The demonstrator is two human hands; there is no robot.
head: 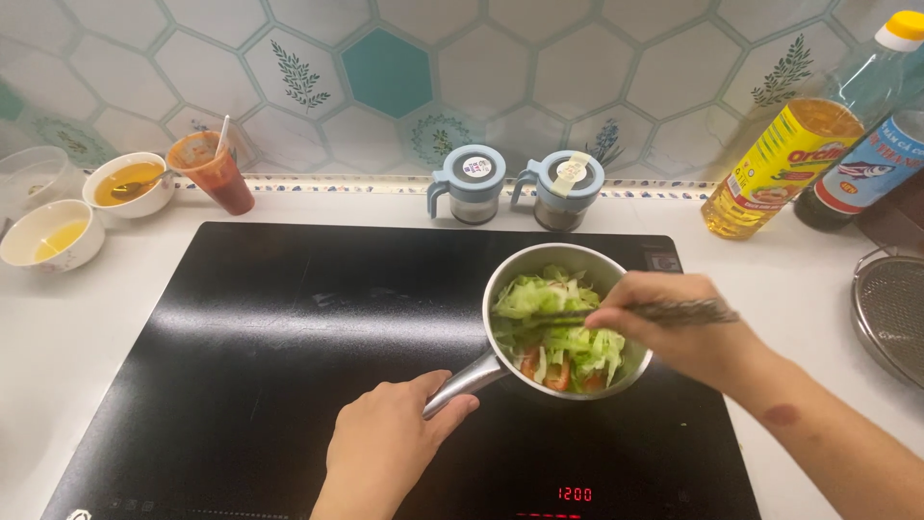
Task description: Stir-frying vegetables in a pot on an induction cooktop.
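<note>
1. Left hand [385, 448]: fingers closed around the metal handle [469, 378] of the saucepan, at the near side of the cooktop
2. Right hand [674, 323]: clenched on a pair of dark chopsticks [616, 314], held level, tips reaching left into the greens
3. Saucepan [508, 274]: small, steel, standing on the right half of the cooktop; filled with shredded green cabbage [544, 299] over red slices, possibly tomato [556, 374]
4. Cooktop [289, 347]: black glass, set into the white counter [799, 279]; red digits lit at its near edge
5. Two lidded condiment jars [472, 183], blue-grey, side by side behind the cooktop against the tiled wall
6. Plastic cup [214, 173] of red sauce with a white utensil standing in it, far left of the jars
7. Two white bowls [130, 183] of yellow liquid, left of the cup; one holds a spoon
8. Oil bottle [799, 159], yellow-capped, leaning at far right, a dark bottle [861, 173] just beside it
9. Wire-mesh strainer [890, 308] at the right edge, partly out of view
</note>
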